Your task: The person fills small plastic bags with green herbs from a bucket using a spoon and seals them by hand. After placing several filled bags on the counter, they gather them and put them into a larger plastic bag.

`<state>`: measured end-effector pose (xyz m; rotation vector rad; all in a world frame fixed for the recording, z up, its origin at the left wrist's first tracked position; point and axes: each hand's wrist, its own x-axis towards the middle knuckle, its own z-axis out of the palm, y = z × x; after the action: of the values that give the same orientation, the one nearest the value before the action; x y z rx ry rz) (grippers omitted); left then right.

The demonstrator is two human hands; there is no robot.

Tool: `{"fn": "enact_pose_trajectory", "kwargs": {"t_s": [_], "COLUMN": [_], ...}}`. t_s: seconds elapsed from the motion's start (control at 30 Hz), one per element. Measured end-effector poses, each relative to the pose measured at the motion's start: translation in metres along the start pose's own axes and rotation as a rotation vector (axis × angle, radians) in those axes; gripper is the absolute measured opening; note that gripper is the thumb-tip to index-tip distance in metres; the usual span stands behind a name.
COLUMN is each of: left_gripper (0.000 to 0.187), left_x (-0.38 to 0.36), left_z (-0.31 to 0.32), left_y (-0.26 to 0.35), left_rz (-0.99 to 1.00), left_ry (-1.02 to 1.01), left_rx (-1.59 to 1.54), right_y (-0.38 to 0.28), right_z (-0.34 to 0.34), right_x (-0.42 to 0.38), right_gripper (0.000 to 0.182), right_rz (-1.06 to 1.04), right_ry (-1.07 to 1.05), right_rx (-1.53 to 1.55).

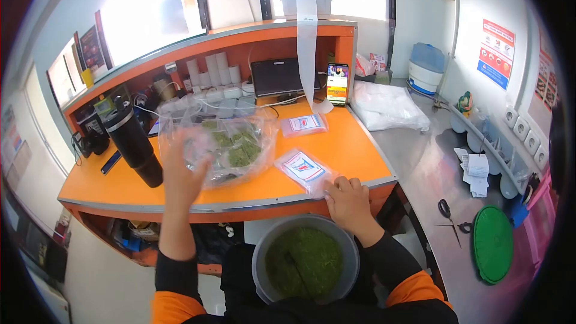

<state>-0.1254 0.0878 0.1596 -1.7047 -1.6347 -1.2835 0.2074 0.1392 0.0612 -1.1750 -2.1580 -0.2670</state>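
My left hand (185,171) is raised over the left side of a large clear plastic bag (264,138). Its fingers are smeared by motion, though the thumb stands out to the side. Inside that bag lie several small portions of a green, chopped or paste-like food (243,147). With its fingers curled, my right hand (349,205) grips the near corner of a pack of clear plastic bags (303,167) with a red and blue label. A grey bucket (259,276) below the table edge holds more of the green food, with a dark utensil handle (297,273) sticking out.
A black tumbler (133,147) leans in view at the left. Behind are a second labelled pack (305,125), a phone (337,84), a dark screen (277,78) and a printer (306,0) trailing paper. On the right metal counter lie scissors (445,209) and a green lid (493,245).
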Motion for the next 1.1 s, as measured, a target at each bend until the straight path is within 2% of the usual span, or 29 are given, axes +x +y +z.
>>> {"fn": "enact_pose_trajectory", "kwargs": {"t_s": [0.03, 0.1, 0.33, 0.43, 0.53, 0.63, 0.73, 0.87, 0.97, 1.07, 1.1], "left_gripper": [0.065, 0.067, 0.053, 0.05, 0.044, 0.032, 0.023, 0.014, 0.016, 0.017, 0.021], "left_x": [-0.014, -0.049, -0.119, -0.132, -0.145, -0.167, -0.173, -0.181, -0.188, -0.173, -0.173], "left_z": [0.003, 0.009, 0.019, 0.027, 0.04, 0.053, 0.053, 0.045, 0.046, 0.035, 0.035], "left_y": [0.008, 0.035, 0.088, 0.094, 0.098, 0.107, 0.091, 0.088, 0.08, 0.09, 0.092], "left_rz": [0.171, 0.048, 0.157, 0.054, -0.197, -0.714, -0.535, -0.601, -0.539, -0.2, -0.118], "left_ry": [-0.002, -0.096, -0.353, -0.509, -0.654, -0.699, -1.108, -1.121, -1.149, -1.154, -1.148], "left_rx": [0.03, -0.18, -0.489, -0.657, -0.918, -1.456, -1.48, -1.275, -1.116, -0.722, -0.698], "right_y": [0.0, 0.002, 0.008, 0.002, -0.026, -0.048, -0.064, -0.059, -0.061, -0.058, -0.059], "right_z": [0.002, 0.002, 0.008, -0.005, -0.021, -0.027, -0.018, -0.006, 0.013, -0.017, -0.016], "right_x": [0.0, 0.003, 0.005, -0.004, -0.011, -0.047, -0.069, -0.078, -0.082, -0.066, -0.068], "right_gripper": [0.023, 0.021, 0.019, 0.02, 0.019, 0.016, 0.018, 0.021, 0.012, 0.013, 0.015], "right_rz": [-0.002, -0.08, -0.194, -0.141, -0.136, 0.036, 0.361, 0.564, 0.446, -0.085, -0.029], "right_ry": [-0.021, 0.036, 0.151, 0.177, 0.282, 0.003, -0.074, -0.085, 0.128, 0.075, -0.197], "right_rx": [-0.038, -0.005, 0.073, 0.36, 0.429, 0.978, 1.602, 1.619, 1.448, 0.578, 0.733]}}
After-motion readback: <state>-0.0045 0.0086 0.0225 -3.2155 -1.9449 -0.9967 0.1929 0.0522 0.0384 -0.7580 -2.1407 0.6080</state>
